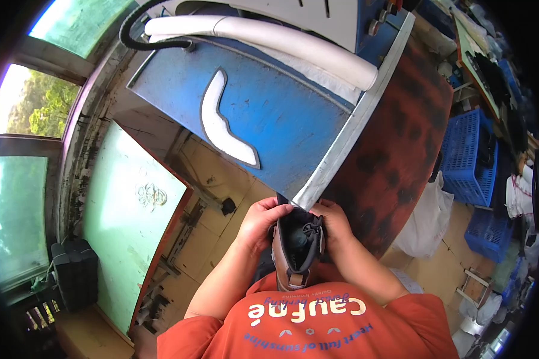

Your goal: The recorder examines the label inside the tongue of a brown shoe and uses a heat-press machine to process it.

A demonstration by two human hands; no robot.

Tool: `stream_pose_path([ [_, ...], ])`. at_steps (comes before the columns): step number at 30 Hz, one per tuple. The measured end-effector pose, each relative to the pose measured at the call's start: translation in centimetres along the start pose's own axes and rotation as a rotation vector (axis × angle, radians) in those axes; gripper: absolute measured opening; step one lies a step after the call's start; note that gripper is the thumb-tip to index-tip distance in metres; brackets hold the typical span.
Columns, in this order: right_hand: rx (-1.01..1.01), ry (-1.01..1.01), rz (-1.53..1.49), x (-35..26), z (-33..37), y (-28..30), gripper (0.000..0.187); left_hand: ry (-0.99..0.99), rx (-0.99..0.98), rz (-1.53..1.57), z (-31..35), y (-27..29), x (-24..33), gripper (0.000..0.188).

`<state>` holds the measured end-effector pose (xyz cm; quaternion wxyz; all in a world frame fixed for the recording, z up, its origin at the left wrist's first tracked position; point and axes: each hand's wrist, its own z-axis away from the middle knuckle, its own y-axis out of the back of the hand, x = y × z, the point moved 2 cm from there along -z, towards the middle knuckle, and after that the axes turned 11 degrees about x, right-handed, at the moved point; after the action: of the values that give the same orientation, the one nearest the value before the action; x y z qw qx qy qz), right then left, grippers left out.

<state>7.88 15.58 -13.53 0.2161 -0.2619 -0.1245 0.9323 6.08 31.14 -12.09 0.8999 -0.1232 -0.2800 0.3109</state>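
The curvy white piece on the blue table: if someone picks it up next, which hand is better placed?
Probably the left hand: it is nearer the curvy white piece, ahead and to the left. The right hand is farther off, across the shoe. Both hands hold the shoe.

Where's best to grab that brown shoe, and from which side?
Probably by the side walls of the shoe, one hand from each side: its opening faces up, so a side grip should leave it clear. The left hand and right hand flank it at the end nearest the corner of the blue table.
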Motion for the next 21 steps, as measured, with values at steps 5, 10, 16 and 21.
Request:
stream_pose_path([
  [5, 0.020, 0.033, 0.029, 0.4, 0.8, -0.4, 0.010, -0.045, 0.002, -0.042, -0.4, 0.8, -0.6, 0.009],
  [10, 0.038, 0.058, 0.045, 0.9, 1.6, -0.7, 0.014, -0.035, 0.014, -0.042, -0.1, 1.2, -0.6, 0.013],
  [16, 0.031, 0.066, 0.031, 2.0, 1.9, 0.1, 0.013, -0.008, -0.004, -0.047, 0.5, 1.5, -1.0, 0.014],
  [21, -0.015, 0.107, 0.010, 2.3, 3.3, -0.4, 0.020, -0.049, 0.005, -0.063, 1.4, 2.0, -1.3, 0.017],
])
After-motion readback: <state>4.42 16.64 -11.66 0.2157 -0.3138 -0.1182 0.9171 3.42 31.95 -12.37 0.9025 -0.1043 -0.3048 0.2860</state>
